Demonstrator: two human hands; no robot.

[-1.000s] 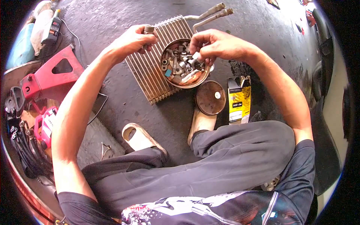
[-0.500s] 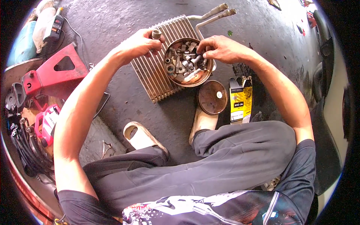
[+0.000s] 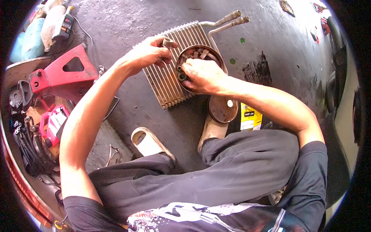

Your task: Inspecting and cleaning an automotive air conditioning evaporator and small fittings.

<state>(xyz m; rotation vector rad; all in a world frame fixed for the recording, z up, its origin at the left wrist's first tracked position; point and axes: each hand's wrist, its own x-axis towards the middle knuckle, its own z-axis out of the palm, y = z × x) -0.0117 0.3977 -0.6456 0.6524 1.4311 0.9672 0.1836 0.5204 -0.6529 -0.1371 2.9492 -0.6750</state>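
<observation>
Sitting partly beneath the right hand (image 3: 203, 75), the tin (image 3: 218, 55) holds metal parts (image 3: 198, 52).

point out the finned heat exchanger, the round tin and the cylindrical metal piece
Finned heat exchanger (image 3: 164, 80), head view: fins
Round tin (image 3: 198, 46), head view: far rim
Cylindrical metal piece (image 3: 167, 43), head view: side

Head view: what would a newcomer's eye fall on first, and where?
Probably the ribbed metal block at upper centre and, overlapping it, a round tin of metal parts with the right hand over it. Beside the tin, the left hand holds a short metal cylinder. A red bracket shows farther left.
</observation>
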